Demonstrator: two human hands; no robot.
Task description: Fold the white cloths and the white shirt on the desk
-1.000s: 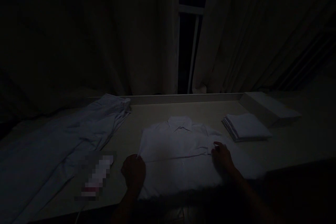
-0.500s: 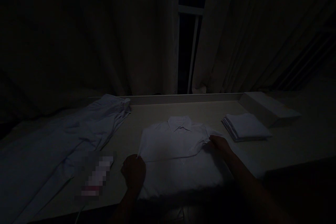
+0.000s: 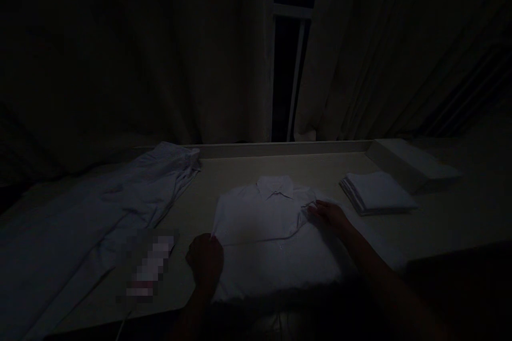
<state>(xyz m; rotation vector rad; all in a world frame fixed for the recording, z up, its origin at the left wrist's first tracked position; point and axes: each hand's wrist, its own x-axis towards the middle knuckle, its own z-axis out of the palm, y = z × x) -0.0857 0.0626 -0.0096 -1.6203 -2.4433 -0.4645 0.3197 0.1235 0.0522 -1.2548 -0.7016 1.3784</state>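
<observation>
A white collared shirt [image 3: 252, 218] lies in front of me, its collar pointing away and its lower part folded up into a compact shape. My left hand [image 3: 206, 258] is closed on the near left corner of the shirt. At the opposite side, my right hand [image 3: 330, 216] pinches the shirt's right edge, where the fabric bunches into small creases. More white cloth [image 3: 280, 272] spreads under the folded part toward the table's front edge. The room is dim, so the fingertips are hard to make out.
A stack of folded white cloth [image 3: 380, 192] sits on the table [image 3: 328, 162] to the right, beside a pale box [image 3: 416, 160]. White garments [image 3: 132, 192] lie along the left. A blurred-out device [image 3: 152, 266] with a cable is near my left hand. Curtains [image 3: 224, 64] hang behind.
My right hand has moved slightly left and inward with the shirt's right edge, which is more bunched. The left hand keeps its grip at the left corner.
</observation>
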